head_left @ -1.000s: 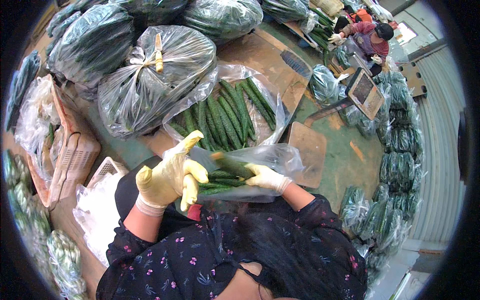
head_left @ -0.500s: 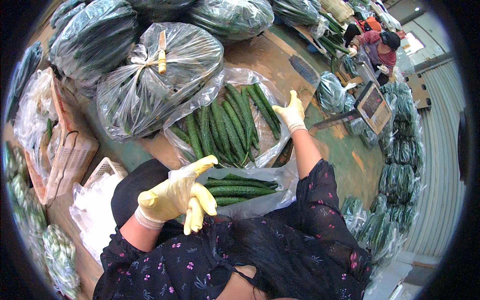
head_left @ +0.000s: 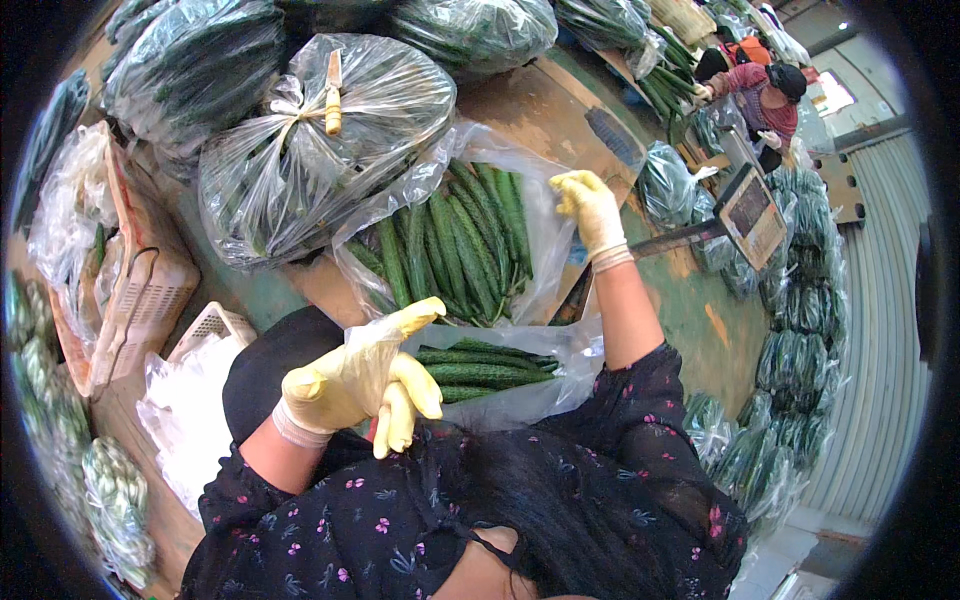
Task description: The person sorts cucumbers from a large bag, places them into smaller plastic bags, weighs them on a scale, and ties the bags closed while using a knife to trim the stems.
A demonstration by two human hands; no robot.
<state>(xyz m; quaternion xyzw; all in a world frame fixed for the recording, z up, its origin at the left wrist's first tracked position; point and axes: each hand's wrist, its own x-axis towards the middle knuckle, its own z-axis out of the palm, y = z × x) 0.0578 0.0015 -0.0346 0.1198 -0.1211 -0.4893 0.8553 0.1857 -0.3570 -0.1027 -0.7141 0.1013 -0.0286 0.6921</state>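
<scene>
Both my hands wear pale yellow gloves. My right hand (head_left: 592, 212) is closed at the far right edge of a clear plastic bag (head_left: 548, 225), its fingers bent around the film. Green cucumbers (head_left: 465, 240) lie side by side on this opened bag, and the film on the right hazes over some of them. My left hand (head_left: 362, 375) hovers near my lap with its index finger stretched out and the others loosely bent, nothing visible in it. Just right of it, a second clear bag (head_left: 575, 372) in front of me holds several cucumbers (head_left: 485, 368).
A tied bulging bag (head_left: 300, 190) stands beyond my left hand, a wooden-handled knife (head_left: 333, 100) on top. Plastic crates (head_left: 150, 310) are on the left. A scale display (head_left: 752, 215) stands right; a person (head_left: 765, 105) works beyond it. Bagged cucumbers (head_left: 800, 300) line the right wall.
My right hand has gone from spread fingers to bent fingers at the bag's edge, lifting film over the right-hand cucumbers. The left hand has barely moved.
</scene>
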